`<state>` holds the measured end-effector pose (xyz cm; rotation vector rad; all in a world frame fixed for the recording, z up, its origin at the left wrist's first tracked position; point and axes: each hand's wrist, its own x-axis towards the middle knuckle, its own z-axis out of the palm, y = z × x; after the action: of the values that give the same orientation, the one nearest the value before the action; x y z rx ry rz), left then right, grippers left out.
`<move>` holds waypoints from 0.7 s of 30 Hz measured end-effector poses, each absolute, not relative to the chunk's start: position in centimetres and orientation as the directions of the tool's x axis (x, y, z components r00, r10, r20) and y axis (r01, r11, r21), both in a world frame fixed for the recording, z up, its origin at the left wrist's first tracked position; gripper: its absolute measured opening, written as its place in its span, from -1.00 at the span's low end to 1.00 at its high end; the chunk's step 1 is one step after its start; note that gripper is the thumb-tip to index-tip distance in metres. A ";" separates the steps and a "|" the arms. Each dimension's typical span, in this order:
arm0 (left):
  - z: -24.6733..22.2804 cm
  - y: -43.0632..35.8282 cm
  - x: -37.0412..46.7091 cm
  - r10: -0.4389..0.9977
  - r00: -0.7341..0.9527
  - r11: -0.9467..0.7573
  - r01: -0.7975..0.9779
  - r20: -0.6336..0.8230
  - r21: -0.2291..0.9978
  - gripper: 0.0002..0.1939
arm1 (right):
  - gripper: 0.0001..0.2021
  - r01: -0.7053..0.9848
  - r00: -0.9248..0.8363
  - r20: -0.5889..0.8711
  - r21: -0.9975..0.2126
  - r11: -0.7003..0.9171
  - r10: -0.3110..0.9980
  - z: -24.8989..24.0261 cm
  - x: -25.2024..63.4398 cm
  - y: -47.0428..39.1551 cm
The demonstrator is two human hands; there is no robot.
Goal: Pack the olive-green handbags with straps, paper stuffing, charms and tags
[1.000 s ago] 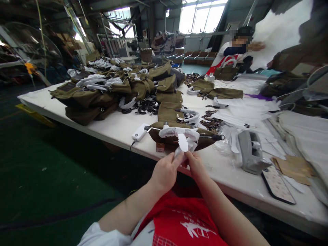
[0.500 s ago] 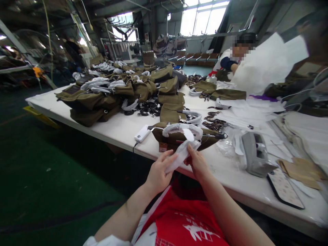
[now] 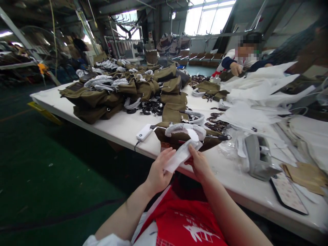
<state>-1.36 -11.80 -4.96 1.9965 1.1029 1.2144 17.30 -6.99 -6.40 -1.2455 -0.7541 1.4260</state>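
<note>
Both hands hold a strip of thin white wrapping paper (image 3: 182,155) in front of an olive handbag (image 3: 176,139). My left hand (image 3: 161,168) is closed on its lower left end. At the upper right end, my right hand (image 3: 198,162) pinches it between thumb and fingers. Behind the strip, the bag's near handle is mostly hidden. The far handle (image 3: 186,128) arches up, wrapped in white. A brown tag (image 3: 164,146) hangs at the bag's left side, and a white device with a cable (image 3: 144,132) lies beside it.
A heap of olive bags (image 3: 102,95) covers the table's left and back. To the right stand a grey tape dispenser (image 3: 258,157), a patterned phone (image 3: 288,193) and brown paper (image 3: 304,176). White sheets (image 3: 256,99) lie near a co-worker (image 3: 235,66) across the table.
The paper strip now lies flatter and wider between my hands, which have barely moved. Across the table, the co-worker's raised white sheets have come down onto the table.
</note>
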 end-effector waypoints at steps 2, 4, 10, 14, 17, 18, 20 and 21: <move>-4.7 -11.6 -1.1 0.871 0.271 -0.483 0.318 0.409 0.816 -0.54 | -0.52 -0.296 0.083 -0.279 -0.924 -0.243 0.957 -6.4 17.5 -7.0; -4.8 -11.5 -0.9 0.917 0.214 -0.382 0.230 0.336 0.895 -0.70 | -0.52 -0.305 0.068 -0.277 -0.921 -0.244 0.959 -6.5 17.6 -7.1; -5.4 -11.6 -1.2 0.984 0.145 -0.097 -0.044 0.103 0.994 -0.81 | -0.48 -0.280 0.072 -0.268 -0.930 -0.238 0.961 -7.1 18.1 -6.7; -6.0 -11.5 -1.3 0.980 0.199 -0.018 0.032 0.012 0.999 -0.60 | -0.47 -0.236 0.077 -0.239 -0.948 -0.215 0.968 -7.5 18.6 -6.5; -6.7 -11.3 -0.4 0.992 0.099 0.075 0.092 -0.084 0.993 -0.63 | -0.45 -0.206 0.062 -0.225 -0.956 -0.208 0.972 -7.7 18.9 -6.4; -6.9 -11.3 0.0 0.993 0.084 0.079 0.071 -0.085 0.994 -0.57 | -0.45 -0.197 0.065 -0.222 -0.959 -0.205 0.973 -7.7 19.0 -6.4; -7.0 -11.2 0.6 0.983 0.148 0.110 -0.015 -0.106 0.994 -0.35 | -0.45 -0.191 0.071 -0.214 -0.962 -0.197 0.974 -7.8 19.3 -6.4; -7.0 -11.2 0.8 0.965 0.219 0.155 -0.047 -0.141 0.987 -0.30 | -0.45 -0.191 0.069 -0.209 -0.962 -0.193 0.975 -7.8 19.4 -6.3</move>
<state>0.80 -11.19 -6.95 1.1486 1.0712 0.9724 19.42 -6.33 -7.79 -1.2555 -0.9038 1.3698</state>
